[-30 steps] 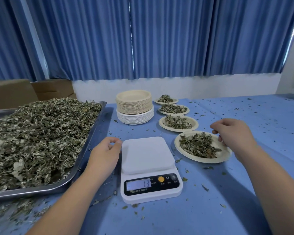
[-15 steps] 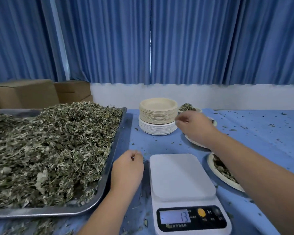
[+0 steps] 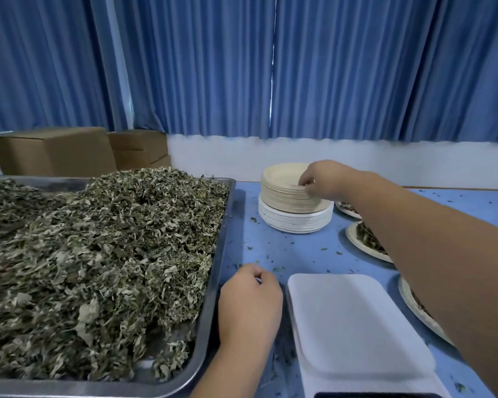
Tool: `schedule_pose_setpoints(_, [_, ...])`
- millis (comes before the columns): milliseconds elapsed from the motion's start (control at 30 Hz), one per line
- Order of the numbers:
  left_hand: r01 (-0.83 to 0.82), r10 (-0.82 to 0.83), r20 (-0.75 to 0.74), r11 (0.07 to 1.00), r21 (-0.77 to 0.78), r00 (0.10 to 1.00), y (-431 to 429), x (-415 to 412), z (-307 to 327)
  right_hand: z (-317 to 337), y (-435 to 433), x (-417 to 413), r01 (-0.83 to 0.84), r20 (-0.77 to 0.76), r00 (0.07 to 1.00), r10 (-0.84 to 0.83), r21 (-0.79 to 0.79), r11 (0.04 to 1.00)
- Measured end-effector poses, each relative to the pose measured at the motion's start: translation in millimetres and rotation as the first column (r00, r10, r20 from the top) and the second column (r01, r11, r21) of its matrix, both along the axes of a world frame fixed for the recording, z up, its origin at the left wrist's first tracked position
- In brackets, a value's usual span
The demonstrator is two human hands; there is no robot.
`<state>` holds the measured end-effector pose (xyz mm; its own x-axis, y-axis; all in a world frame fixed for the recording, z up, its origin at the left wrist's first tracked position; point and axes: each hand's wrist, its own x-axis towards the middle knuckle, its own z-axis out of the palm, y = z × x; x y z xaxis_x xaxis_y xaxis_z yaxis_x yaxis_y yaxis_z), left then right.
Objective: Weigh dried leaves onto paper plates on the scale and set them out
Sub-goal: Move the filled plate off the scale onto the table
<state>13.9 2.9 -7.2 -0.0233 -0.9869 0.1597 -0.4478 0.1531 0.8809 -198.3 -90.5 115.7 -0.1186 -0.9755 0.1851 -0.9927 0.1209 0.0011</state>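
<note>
Nearest, the white scale (image 3: 354,326) sits on the blue surface (image 3: 293,251) with its platform bare; only the top edge of its dark display strip shows at the bottom of the view. Just left of it, between the scale and the metal tray (image 3: 217,254), the left hand (image 3: 249,300) rests with its back up and its fingers loosely curled under, thumb against forefinger, nothing visible in it. The tray is heaped with dried leaves (image 3: 98,254), which rise above its rim. To the right of the scale, partly hidden behind the right forearm, filled paper plates (image 3: 355,239) run in a row away from the camera, each holding leaves. Leaf crumbs are scattered across the surface. Further back stands the stack of paper plates (image 3: 293,219), tan ones on top of white ones. The right hand (image 3: 319,180) reaches over it and pinches the near-right rim of the top plate (image 3: 282,175). Behind the tray are cardboard boxes (image 3: 55,150), then a white wall and blue curtains (image 3: 357,67).
</note>
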Motion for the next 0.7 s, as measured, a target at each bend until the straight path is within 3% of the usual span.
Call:
schedule_pose_setpoints(500, [0.033,-0.031,-0.031,0.998,0.055,0.999,2,1,2,8,3,-1,0.027,0.128,0.992,-0.02,-0.053,0.998])
schedule_pose_setpoints(700, [0.042,-0.04,-0.031,0.997,0.07,0.999,2,1,5,14,6,3,0.104,0.376,0.926,-0.016,-0.215,0.971])
